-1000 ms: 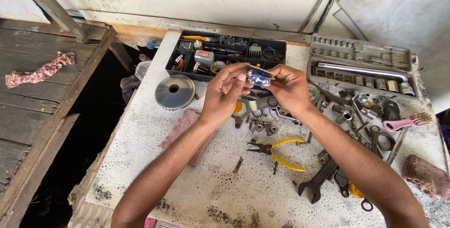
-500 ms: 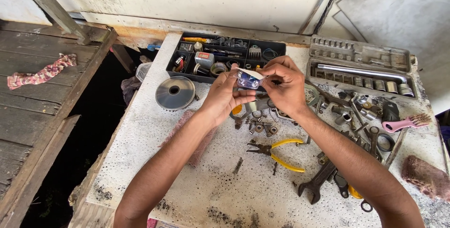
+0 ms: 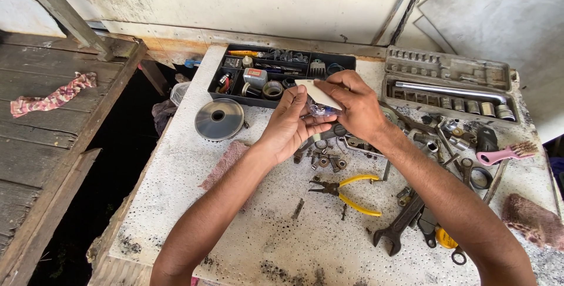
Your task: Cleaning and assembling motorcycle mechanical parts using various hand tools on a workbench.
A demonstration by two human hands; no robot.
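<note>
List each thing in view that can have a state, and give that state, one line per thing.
left hand: gripping small clear packet
right hand: pinching the packet's white flap
black organiser tray: open, filled
grey socket case: open, lid laid back
yellow-handled pliers: lying, jaws shut
pink brush: lying flat

packet [image 3: 322, 102]: small clear plastic packet with a white card flap, something bluish showing through the plastic; its contents are too small to make out
state: the white flap stands lifted, angled up and towards the wall; the clear part hangs just below it
pose: tilted, held in the air above the counter, not resting on anything
place: between the fingers of both hands, the left-hand fingers touching its near and left side, the right-hand fingers [image 3: 329, 88] closing over its top and right edge
</note>
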